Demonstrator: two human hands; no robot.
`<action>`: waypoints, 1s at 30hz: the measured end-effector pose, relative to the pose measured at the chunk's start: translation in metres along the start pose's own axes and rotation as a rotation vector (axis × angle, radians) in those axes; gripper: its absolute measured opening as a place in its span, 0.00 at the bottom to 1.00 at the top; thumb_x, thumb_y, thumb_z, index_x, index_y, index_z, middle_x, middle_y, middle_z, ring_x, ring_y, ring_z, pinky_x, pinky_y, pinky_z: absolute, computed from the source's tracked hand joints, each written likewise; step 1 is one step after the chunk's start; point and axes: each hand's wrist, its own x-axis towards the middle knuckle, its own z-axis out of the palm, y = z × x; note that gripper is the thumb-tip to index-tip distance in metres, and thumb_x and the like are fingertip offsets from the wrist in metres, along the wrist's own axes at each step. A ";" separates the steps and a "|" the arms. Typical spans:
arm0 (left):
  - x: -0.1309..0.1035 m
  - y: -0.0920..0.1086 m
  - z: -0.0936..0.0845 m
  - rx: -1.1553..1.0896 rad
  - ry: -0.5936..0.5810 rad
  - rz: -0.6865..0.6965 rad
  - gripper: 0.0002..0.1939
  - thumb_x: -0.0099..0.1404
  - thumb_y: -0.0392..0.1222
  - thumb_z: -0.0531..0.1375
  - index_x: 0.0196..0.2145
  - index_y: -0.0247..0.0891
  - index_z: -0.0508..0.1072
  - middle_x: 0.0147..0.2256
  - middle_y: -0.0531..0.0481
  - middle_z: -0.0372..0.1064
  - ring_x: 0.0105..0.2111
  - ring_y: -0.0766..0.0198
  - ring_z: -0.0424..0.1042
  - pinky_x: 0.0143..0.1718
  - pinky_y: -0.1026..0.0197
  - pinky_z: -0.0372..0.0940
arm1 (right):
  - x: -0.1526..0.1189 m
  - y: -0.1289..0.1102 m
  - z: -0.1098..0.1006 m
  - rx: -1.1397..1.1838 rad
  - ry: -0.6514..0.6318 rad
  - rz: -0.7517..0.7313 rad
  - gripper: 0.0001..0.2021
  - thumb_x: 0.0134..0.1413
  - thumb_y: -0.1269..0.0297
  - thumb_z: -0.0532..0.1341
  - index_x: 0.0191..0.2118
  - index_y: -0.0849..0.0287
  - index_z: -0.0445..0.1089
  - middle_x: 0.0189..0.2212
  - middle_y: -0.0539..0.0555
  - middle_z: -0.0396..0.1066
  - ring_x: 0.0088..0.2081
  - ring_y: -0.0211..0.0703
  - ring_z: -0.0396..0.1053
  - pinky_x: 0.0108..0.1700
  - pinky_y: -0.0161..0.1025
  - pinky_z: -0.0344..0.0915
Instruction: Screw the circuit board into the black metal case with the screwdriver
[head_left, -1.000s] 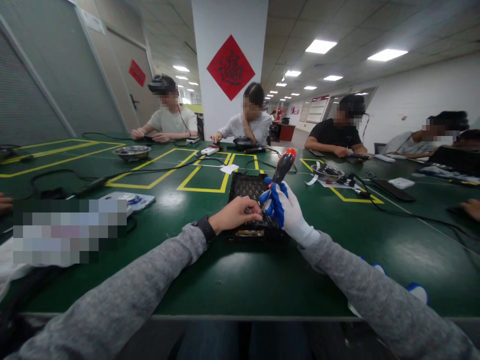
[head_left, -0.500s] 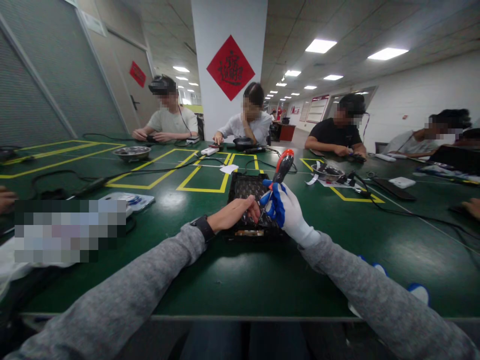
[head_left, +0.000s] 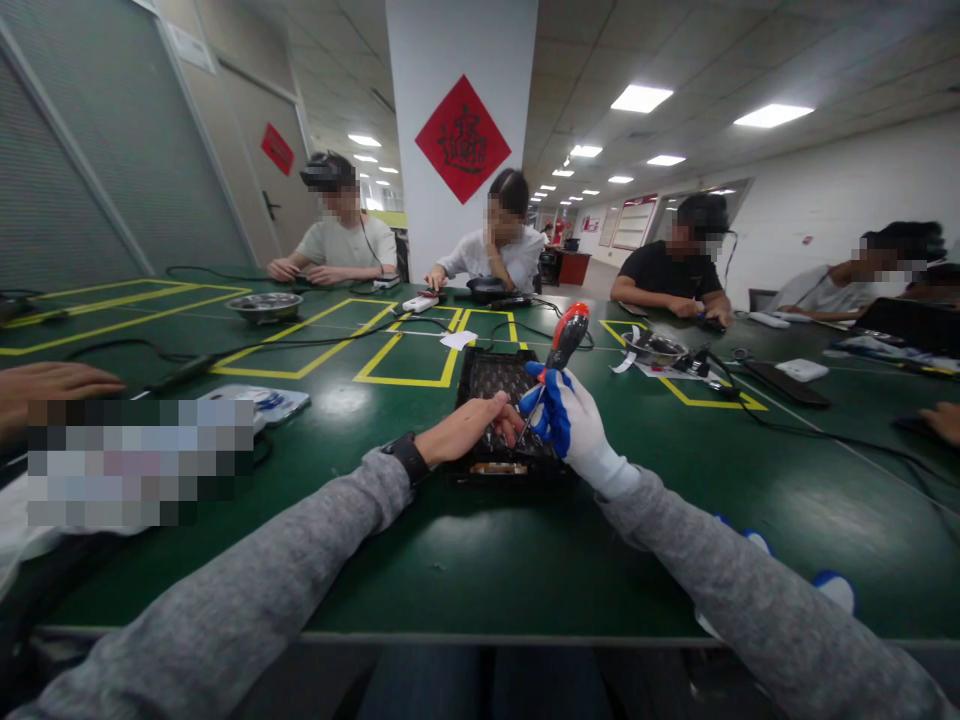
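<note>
Centrally, a black open case [head_left: 495, 374] lies on a green table [head_left: 420, 575], straight in front of the person wearing the camera. Its inside looks dark and textured, and a pale, yellowish strip [head_left: 498, 468] shows along its near edge. Above it slants a screwdriver [head_left: 568, 338] with a red and black handle; the handle leans up and away, and the thin shaft points down toward the case. Whether its tip touches anything is too small to tell.

The right hand [head_left: 576, 425], in a white and blue glove, is closed around the screwdriver low on its handle. The left hand [head_left: 474, 424] is bare and reaches over the case, its fingers bent downward beside the shaft; whether they pinch anything cannot be told. A black band [head_left: 409, 458] circles the left wrist, and both sleeves are grey.

Just beyond the case lies a scrap of white paper [head_left: 458, 340]. Farther off, one metal bowl [head_left: 264, 306] stands to the left and another bowl [head_left: 654, 347] to the right, among yellow tape outlines [head_left: 405, 380] and black cables. A co-worker's hand [head_left: 56, 388] enters at the left edge. Across the table sit several people, and behind them a red diamond sign [head_left: 463, 138] hangs on a white pillar [head_left: 409, 45].
</note>
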 end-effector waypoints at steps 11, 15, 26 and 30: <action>0.001 -0.007 -0.003 0.193 -0.006 0.116 0.13 0.57 0.45 0.60 0.33 0.31 0.74 0.31 0.47 0.72 0.32 0.66 0.69 0.37 0.66 0.62 | -0.002 -0.003 0.003 -0.001 -0.041 0.000 0.20 0.54 0.51 0.54 0.48 0.58 0.62 0.24 0.48 0.69 0.17 0.31 0.63 0.17 0.28 0.59; 0.002 -0.006 -0.002 0.155 -0.031 0.105 0.14 0.58 0.46 0.59 0.34 0.31 0.75 0.33 0.46 0.73 0.33 0.66 0.70 0.37 0.66 0.62 | -0.003 -0.004 0.003 -0.012 -0.049 -0.007 0.20 0.54 0.51 0.53 0.47 0.59 0.62 0.24 0.49 0.69 0.17 0.31 0.63 0.16 0.28 0.59; 0.002 -0.005 -0.001 0.123 -0.061 0.088 0.14 0.58 0.46 0.59 0.34 0.31 0.75 0.33 0.45 0.73 0.33 0.66 0.70 0.37 0.65 0.63 | -0.002 -0.003 0.004 -0.005 -0.017 -0.005 0.20 0.54 0.51 0.54 0.47 0.59 0.63 0.23 0.48 0.68 0.17 0.31 0.63 0.17 0.28 0.59; 0.003 -0.004 0.002 0.060 -0.017 0.031 0.16 0.53 0.47 0.63 0.32 0.30 0.73 0.28 0.48 0.72 0.28 0.68 0.69 0.31 0.67 0.63 | -0.003 -0.002 0.004 -0.041 -0.027 -0.026 0.19 0.53 0.52 0.55 0.46 0.59 0.62 0.23 0.47 0.68 0.17 0.30 0.63 0.18 0.28 0.59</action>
